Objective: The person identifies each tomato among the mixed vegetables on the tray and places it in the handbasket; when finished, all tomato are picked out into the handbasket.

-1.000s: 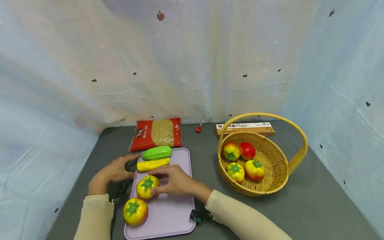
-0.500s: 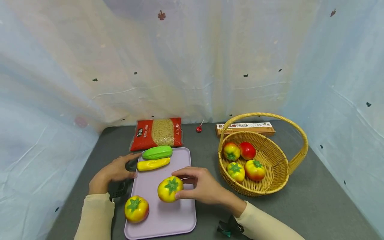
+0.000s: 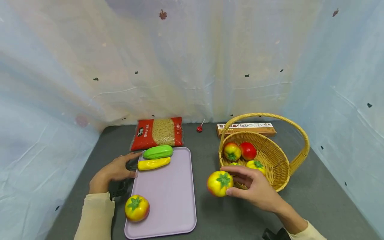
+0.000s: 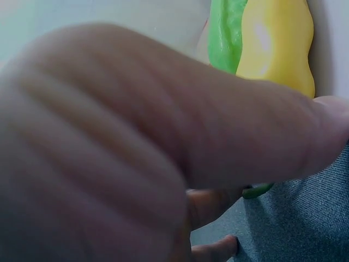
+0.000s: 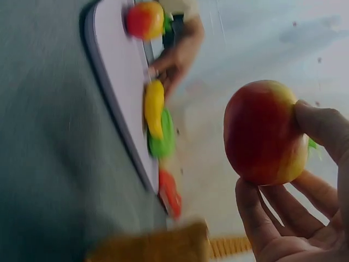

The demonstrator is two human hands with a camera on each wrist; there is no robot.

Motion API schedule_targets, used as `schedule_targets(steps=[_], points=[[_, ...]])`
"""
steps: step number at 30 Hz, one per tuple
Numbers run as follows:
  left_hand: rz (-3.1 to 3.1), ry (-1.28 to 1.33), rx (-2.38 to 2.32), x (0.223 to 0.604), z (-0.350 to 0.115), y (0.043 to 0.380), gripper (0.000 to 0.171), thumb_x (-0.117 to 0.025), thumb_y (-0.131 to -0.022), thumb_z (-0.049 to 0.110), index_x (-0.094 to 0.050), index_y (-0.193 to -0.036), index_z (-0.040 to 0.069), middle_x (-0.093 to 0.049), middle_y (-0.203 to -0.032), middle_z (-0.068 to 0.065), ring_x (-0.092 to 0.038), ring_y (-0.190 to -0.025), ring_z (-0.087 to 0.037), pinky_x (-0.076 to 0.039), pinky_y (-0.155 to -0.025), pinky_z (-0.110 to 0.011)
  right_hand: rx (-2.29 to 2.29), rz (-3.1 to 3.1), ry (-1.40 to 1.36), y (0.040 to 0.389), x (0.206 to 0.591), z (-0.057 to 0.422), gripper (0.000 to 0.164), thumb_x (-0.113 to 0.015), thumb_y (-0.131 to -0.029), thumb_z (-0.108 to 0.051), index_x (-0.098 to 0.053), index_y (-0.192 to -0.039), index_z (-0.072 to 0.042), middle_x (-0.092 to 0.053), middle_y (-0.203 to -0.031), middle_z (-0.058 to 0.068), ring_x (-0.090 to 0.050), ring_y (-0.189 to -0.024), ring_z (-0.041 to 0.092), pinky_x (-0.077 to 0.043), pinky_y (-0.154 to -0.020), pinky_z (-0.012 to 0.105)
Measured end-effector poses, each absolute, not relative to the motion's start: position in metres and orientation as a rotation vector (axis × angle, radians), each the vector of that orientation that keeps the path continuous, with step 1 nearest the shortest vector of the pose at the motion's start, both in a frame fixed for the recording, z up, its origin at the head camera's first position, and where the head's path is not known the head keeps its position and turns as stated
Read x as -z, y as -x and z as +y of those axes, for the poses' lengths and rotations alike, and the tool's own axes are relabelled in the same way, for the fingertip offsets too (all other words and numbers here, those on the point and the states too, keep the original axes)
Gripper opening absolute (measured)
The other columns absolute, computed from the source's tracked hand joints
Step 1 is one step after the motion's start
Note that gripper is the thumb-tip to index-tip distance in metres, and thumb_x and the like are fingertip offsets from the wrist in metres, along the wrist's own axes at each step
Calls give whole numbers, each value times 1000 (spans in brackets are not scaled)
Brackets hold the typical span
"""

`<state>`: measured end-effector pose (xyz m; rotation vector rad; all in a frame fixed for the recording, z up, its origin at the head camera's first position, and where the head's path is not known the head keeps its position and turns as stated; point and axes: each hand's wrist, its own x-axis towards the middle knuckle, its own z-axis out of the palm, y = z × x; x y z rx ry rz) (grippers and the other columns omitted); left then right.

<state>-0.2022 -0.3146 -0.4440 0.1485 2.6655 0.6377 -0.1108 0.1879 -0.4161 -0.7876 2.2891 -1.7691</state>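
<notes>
My right hand (image 3: 255, 186) grips a yellow-and-red toy tomato (image 3: 220, 184) with a green leafy top, thumb on one side and fingertips on the other. The tomato hangs in the air between the lilac tray (image 3: 169, 200) and the wicker basket (image 3: 271, 160), its red side showing in the right wrist view. At the tray's left edge rests my left hand (image 3: 114, 171), thumb and fingertips spread at the rim. On the tray lie another toy tomato (image 3: 137, 208), a yellow pepper-like piece (image 3: 154, 163) and a green gourd-like piece (image 3: 158, 152).
Several toy fruits, including a red one (image 3: 248, 151), sit in the basket, whose tall handle (image 3: 300, 140) arches over it. Behind stand a pasta box (image 3: 246, 130), a lollipop (image 3: 199, 128) and a red pasta bag (image 3: 144, 135). A pale curtain (image 3: 192, 66) encloses the table.
My right hand has lifted the tomato off the tray and carried it right, to the front left of the basket. My left hand has stayed at the tray's edge.
</notes>
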Motion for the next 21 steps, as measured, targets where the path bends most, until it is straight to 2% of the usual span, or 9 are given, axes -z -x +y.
schedule_targets(steps=[5,14,17,21], points=[[2669,-146,-636,445,-314,202,94,-87,-92,28,-37,-172,18,-30,-172,-37,-16,-156,-71,-27,-112,-93,1711,2435,695,103,407,224,52,-83,-96,-3,-67,-146,-6,-70,-143,11,-75,-120,14,-64,-99,29],[2673,-158,-630,443,-314,202,94,-87,-93,28,-37,-172,18,-30,-172,-37,-15,-156,-72,-26,-112,-93,1610,2609,550,94,409,262,48,-81,-99,-6,-69,-145,-9,-73,-142,-6,-74,-122,3,-63,-96,23],[2668,-159,-628,444,-314,203,95,-87,-93,29,-36,-172,18,-29,-173,-37,-14,-156,-72,-25,-112,-93,1598,2656,548,93,411,267,49,-80,-99,-5,-68,-146,-8,-72,-144,-2,-73,-122,1,-63,-95,22],[2663,-144,-623,444,-313,203,95,-87,-93,30,-36,-172,19,-28,-173,-37,-14,-157,-72,-25,-113,-93,1544,2724,527,93,412,269,50,-82,-99,-9,-68,-147,-5,-71,-145,12,-72,-121,-3,-63,-95,20]])
